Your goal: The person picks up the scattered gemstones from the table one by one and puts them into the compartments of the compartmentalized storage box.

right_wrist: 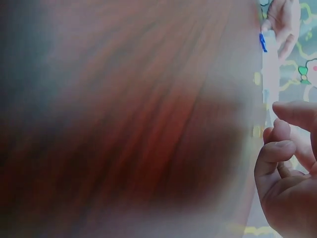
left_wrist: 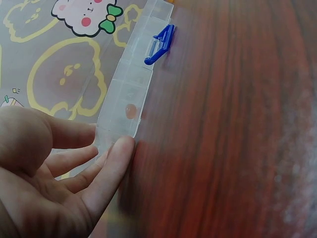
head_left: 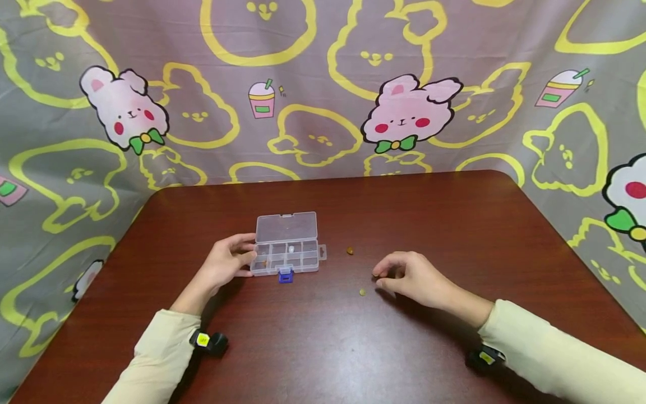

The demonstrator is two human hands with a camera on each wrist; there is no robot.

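Note:
A clear plastic compartment box [head_left: 285, 258] stands with its lid up, showing a blue latch [head_left: 285, 276] at the front. My left hand [head_left: 225, 260] grips its left end, thumb at the front corner and fingers behind. An orange-brown bead [left_wrist: 131, 111] shows through the wall near that thumb, and a white bead [head_left: 291, 249] sits in a back compartment. My right hand [head_left: 411, 278] is low over the table, thumb and index finger close together around a tiny dark spot; I cannot tell whether they pinch it. Left of that hand lies a yellow-green bead [head_left: 362, 292].
An amber bead [head_left: 350, 251] lies between the box and my right hand. The table [head_left: 323, 348] is dark reddish wood with a light glare in front. A cartoon-printed cloth [head_left: 323, 84] hangs behind and at both sides of it.

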